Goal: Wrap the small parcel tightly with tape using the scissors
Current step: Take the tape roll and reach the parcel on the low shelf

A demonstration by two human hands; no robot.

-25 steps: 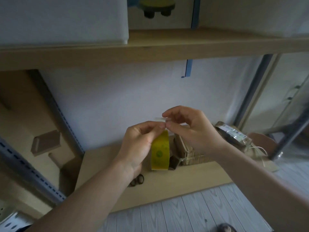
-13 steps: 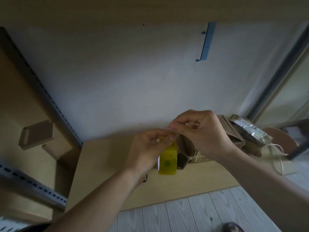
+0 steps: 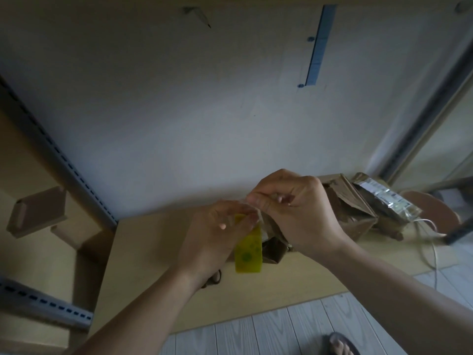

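Observation:
My left hand (image 3: 217, 234) grips a yellow tape roll (image 3: 248, 249) with green dots, held edge-on above the low wooden shelf board (image 3: 153, 265). My right hand (image 3: 294, 211) pinches the clear free end of the tape just above the roll, close to my left fingertips. Behind the hands sits a small brown parcel (image 3: 273, 249), mostly hidden. The dark handles of the scissors (image 3: 213, 279) lie on the board under my left wrist; the blades are hidden.
Larger brown cardboard parcels (image 3: 350, 208) and a packet with a printed label (image 3: 384, 198) lie at the right of the board, with a white cord (image 3: 432, 242) beside them. A perforated metal rack post (image 3: 64, 170) stands left. Grey plank floor and my sandalled foot (image 3: 341, 345) are below.
The camera has tilted down, so the upper shelf has left the view. Both hands with the roll have sunk lower, nearer the parcels, and my right hand still pinches the tape end.

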